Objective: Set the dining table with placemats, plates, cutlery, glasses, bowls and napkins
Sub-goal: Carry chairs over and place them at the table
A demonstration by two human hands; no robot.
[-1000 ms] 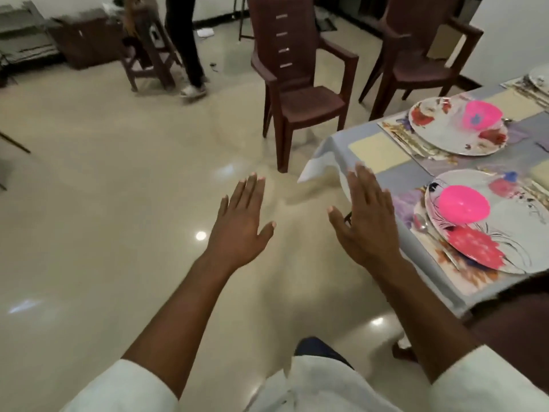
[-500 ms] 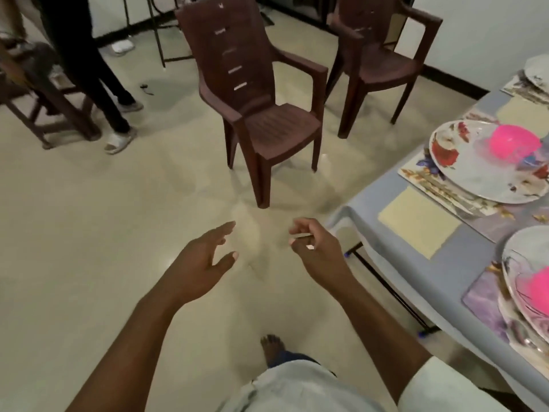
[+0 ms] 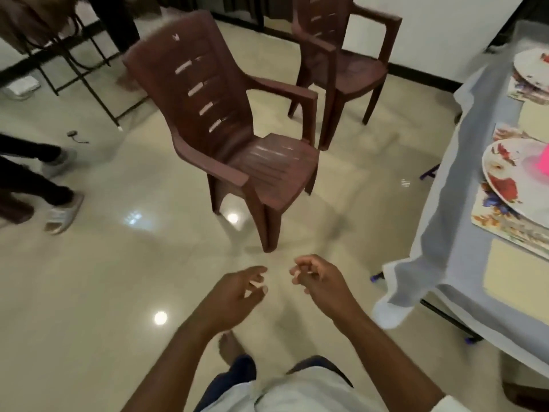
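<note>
Floor [image 3: 89,292]: pale, glossy, takes up most of the view. Person stands on it, one bare foot [image 3: 228,346] visible below the hands.

Worktop [image 3: 445,233]: right edge of view, grey cloth hanging over the near corner. The task's things lie on it: 2 plates visible, near plate [image 3: 511,179] and far plate [image 3: 531,66], each on a floral placemat [image 3: 499,215]; 2 plain cream mats, the nearer one [image 3: 517,281]. A pink object [image 3: 543,162] sits on the near plate, probably a bowl; cut off by the frame. Cutlery, glasses: none discernible here.

Chairs: 2, brown plastic. Near chair [image 3: 237,138] stands well apart from the worktop, far chair [image 3: 344,55] behind it.

Bystander: 2 sandalled feet at left, nearer one [image 3: 62,215].

Left hand [image 3: 234,295]: fingers loosely curled, holding nothing. Right hand [image 3: 320,281]: same, loosely curled, empty. Both hang over the floor, near each other, not touching.

Risk, judged: the cloth's drooping corner [image 3: 392,307] hangs close to the person's path; a leg or arm catching it could drag the settings off. Glossy floor plus bare feet suggests a slip hazard when carrying chairs or crockery.
</note>
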